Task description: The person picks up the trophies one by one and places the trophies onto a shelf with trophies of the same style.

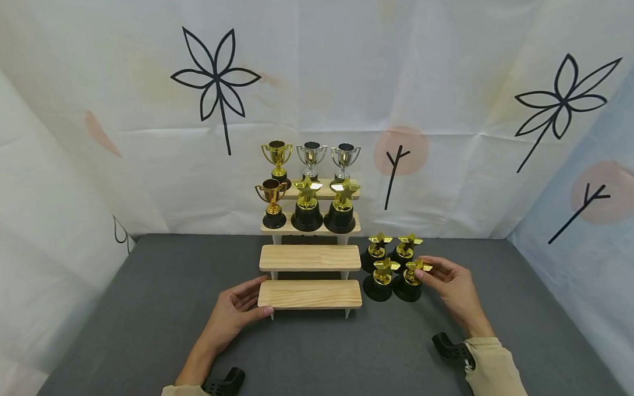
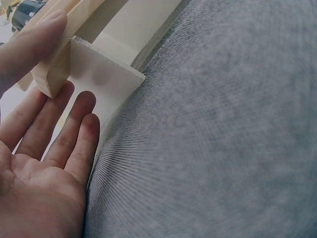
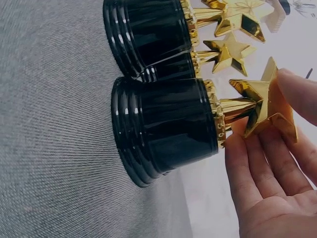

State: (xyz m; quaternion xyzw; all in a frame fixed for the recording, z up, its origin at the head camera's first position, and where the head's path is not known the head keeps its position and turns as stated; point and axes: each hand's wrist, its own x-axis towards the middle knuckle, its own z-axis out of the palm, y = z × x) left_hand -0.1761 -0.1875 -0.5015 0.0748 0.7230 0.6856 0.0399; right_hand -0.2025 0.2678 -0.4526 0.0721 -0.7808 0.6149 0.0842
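Note:
A tiered wooden display stand (image 1: 310, 294) with pale supports is at the middle of the table. At the left end of its lowest step, my left hand (image 1: 235, 310) holds the board, thumb on top and fingers against the end and underside. To the right of the stand, several gold star trophies (image 1: 382, 288) with black bases stand close together. My right hand (image 1: 453, 286) pinches the star of the front right star trophy (image 3: 166, 124) between thumb and fingers. That trophy's base is upright on the grey cloth in the right wrist view.
On the top step are a gold cup (image 1: 277, 155) and two silver cups (image 1: 311, 155). One step down stand an orange-gold cup (image 1: 272, 199) and two star trophies (image 1: 307, 213). A white printed curtain (image 1: 333, 63) hangs behind the grey table (image 1: 193, 260).

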